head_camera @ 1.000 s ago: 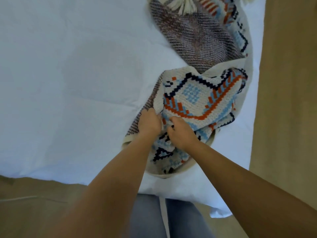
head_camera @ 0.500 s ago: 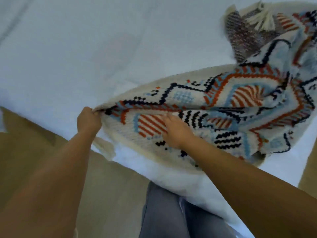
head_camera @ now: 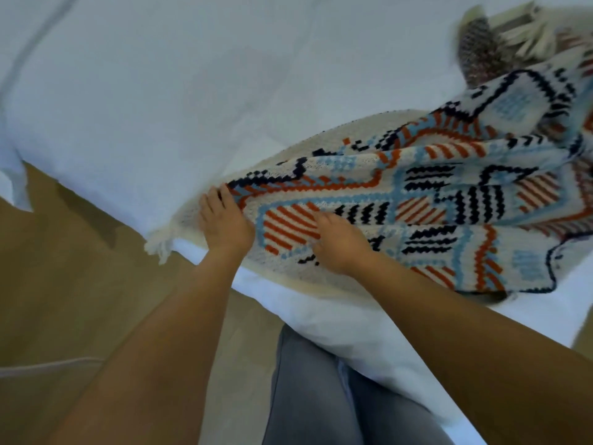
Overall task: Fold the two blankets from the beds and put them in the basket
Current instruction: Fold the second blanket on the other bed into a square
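- Blanket [head_camera: 433, 200]: woven, cream ground with orange, navy and pale blue geometric pattern. It lies rumpled on the near right part of the bed, and its near edge runs along the bed's edge.
- Blanket, reverse side [head_camera: 481, 56]: dark speckled weave, turned up at the far right beside a bunch of cream tassels [head_camera: 529, 33]. This part is blurred.
- Blanket, near-left corner: plain cream border with a short fringe [head_camera: 160, 245] that hangs over the bed's edge.
- Left grip [head_camera: 224, 220]: rests on the cream border at that corner, fingers laid fairly straight, tips at the edge of the patterned fold. The thumb is hidden, so I cannot tell whether it pinches the cloth.
- Right grip [head_camera: 340, 245]: closed on the blanket, fingers curled into an orange-striped patch just beside the left grip.
- Bed [head_camera: 160, 91]: white sheet.
- Floor [head_camera: 64, 284]: tan, to the left below the bed.
- Grey trousers [head_camera: 321, 396]: the person's legs, close against the bed's edge.
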`<state>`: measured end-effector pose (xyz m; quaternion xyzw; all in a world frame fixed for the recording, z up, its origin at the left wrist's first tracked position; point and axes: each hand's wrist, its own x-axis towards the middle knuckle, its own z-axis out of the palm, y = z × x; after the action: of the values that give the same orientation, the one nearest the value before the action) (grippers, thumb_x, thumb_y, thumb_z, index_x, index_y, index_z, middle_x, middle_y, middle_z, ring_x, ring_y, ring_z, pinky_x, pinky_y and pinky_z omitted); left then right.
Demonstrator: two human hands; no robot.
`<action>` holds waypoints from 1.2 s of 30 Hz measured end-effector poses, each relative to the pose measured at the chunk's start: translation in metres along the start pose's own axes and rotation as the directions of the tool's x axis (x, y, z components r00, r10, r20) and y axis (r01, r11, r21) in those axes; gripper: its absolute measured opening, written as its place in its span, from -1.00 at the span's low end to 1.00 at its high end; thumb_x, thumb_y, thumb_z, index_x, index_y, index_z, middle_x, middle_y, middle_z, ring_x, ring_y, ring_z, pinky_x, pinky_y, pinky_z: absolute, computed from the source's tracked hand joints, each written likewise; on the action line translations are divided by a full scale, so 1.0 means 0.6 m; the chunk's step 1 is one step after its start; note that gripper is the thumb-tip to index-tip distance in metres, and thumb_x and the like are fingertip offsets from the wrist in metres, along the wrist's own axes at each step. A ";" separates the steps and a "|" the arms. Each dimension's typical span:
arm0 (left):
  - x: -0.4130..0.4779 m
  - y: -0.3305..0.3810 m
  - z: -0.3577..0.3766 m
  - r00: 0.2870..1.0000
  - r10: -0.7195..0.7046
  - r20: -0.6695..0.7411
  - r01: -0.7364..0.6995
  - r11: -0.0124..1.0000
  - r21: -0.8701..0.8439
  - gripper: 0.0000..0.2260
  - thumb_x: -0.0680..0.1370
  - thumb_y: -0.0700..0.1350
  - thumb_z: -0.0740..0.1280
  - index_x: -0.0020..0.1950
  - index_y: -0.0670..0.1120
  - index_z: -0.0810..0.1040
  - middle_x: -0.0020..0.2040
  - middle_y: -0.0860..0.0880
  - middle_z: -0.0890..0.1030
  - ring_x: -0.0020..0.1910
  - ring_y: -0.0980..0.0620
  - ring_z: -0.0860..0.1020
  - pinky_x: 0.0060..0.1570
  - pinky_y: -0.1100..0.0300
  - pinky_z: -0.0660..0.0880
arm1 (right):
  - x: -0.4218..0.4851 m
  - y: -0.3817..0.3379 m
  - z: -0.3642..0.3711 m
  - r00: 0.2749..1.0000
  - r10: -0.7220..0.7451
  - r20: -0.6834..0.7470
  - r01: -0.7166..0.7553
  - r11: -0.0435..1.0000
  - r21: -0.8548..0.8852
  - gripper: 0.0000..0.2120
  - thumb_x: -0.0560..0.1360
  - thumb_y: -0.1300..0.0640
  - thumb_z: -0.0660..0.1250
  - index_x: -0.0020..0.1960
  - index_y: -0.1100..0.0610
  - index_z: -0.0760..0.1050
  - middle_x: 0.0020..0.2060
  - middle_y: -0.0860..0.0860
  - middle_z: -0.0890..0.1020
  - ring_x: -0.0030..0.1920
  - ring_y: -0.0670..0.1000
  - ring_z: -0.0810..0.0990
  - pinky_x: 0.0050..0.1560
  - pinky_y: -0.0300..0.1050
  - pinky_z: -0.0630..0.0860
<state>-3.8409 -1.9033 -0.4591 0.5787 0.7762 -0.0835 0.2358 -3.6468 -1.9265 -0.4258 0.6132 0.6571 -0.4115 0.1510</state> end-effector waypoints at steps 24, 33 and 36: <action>-0.337 0.513 0.280 0.508 0.793 0.336 -0.856 0.420 0.302 -0.49 0.52 0.24 0.14 0.33 -0.07 0.34 0.26 -0.07 0.41 0.22 -0.07 0.38 0.11 0.06 0.29 | -0.283 0.592 0.058 0.904 0.390 -0.174 -0.306 0.876 0.373 -0.57 0.49 0.23 0.24 0.34 0.24 0.29 0.29 0.19 0.38 0.28 0.19 0.36 0.24 0.01 0.36; -0.357 0.474 0.284 0.577 0.751 0.322 -0.817 0.534 0.218 -0.74 0.62 -0.14 0.10 0.25 -0.12 0.45 0.16 -0.10 0.51 0.10 -0.07 0.49 -0.01 0.09 0.44 | -0.227 0.535 0.098 0.898 0.205 -0.389 -0.179 0.979 0.101 -0.71 0.50 0.18 0.24 0.21 0.17 0.46 0.25 0.18 0.39 0.31 0.18 0.28 0.11 0.01 0.35; -0.371 0.455 0.272 0.531 0.787 0.314 -0.847 0.497 0.188 -0.75 0.62 -0.14 0.12 0.24 -0.11 0.47 0.15 -0.10 0.51 0.08 -0.07 0.51 -0.06 0.10 0.44 | -0.262 0.534 0.117 0.864 0.155 -0.479 -0.197 0.980 -0.039 -0.65 0.49 0.21 0.21 0.27 0.16 0.44 0.30 0.15 0.34 0.33 0.16 0.26 0.13 -0.02 0.28</action>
<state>-3.4920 -2.0741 -0.4597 0.8966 0.3572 -0.1388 0.2219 -3.3381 -2.1138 -0.4723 0.7452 0.6325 -0.2052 0.0492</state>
